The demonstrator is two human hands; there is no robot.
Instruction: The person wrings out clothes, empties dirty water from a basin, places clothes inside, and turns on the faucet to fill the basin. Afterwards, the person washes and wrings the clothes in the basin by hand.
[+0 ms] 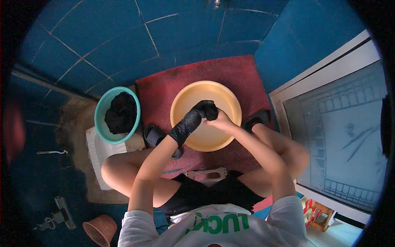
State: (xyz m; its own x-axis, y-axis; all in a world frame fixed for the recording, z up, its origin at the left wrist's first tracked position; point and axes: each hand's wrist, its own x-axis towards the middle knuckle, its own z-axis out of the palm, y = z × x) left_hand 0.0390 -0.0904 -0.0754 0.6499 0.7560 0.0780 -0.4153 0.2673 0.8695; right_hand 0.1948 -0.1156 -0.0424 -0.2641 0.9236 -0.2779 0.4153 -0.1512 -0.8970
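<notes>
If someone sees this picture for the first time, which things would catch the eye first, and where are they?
First comes the yellow basin in the middle, standing on a red mat against blue floor tiles. Above it the left hand, in a black glove, and the bare right hand meet around a dark bundle of cloth. To the left, a teal basin holds more dark cloth.

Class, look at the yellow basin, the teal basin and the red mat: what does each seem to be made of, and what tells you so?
Yellow basin: likely plastic; smooth, evenly coloured, moulded round rim.
Teal basin: likely plastic too; thin, smooth rim.
Red mat: probably rubber or woven plastic; fine dotted texture, matte.
</notes>
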